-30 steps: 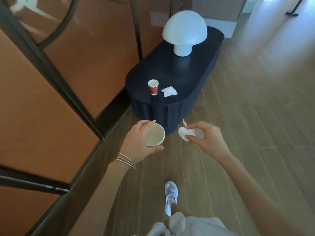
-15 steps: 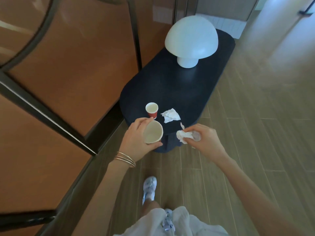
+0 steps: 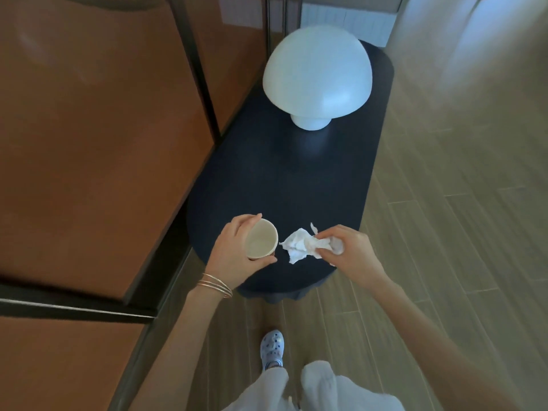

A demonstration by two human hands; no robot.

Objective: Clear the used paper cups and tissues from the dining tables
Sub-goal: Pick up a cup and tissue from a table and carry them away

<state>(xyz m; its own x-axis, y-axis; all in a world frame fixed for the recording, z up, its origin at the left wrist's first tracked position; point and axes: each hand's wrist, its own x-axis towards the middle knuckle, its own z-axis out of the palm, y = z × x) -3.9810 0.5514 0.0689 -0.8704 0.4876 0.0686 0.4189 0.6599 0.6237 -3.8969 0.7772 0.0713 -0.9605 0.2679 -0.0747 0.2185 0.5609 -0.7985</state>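
Note:
My left hand (image 3: pixel 234 253) grips a white paper cup (image 3: pixel 261 242), its open mouth tilted toward me, above the near end of the dark oval table (image 3: pixel 267 173). The small red cup seen earlier is hidden under this cup and hand. My right hand (image 3: pixel 354 255) holds a crumpled tissue wad (image 3: pixel 336 247). Its fingertips are on the right edge of a second crumpled tissue (image 3: pixel 295 247), which lies on the table just right of the cup.
A white mushroom-shaped lamp (image 3: pixel 317 75) stands on the far half of the table. Brown panels with dark frames (image 3: pixel 103 143) run along the left. Wood-look flooring (image 3: pixel 444 188) lies to the right, and my shoe (image 3: pixel 272 348) is below the table's near end.
I have stepped up to the table. Both hands moved forward over its near end: the left hand's cup now covers the red cup, and the right hand's fingers have reached the loose tissue.

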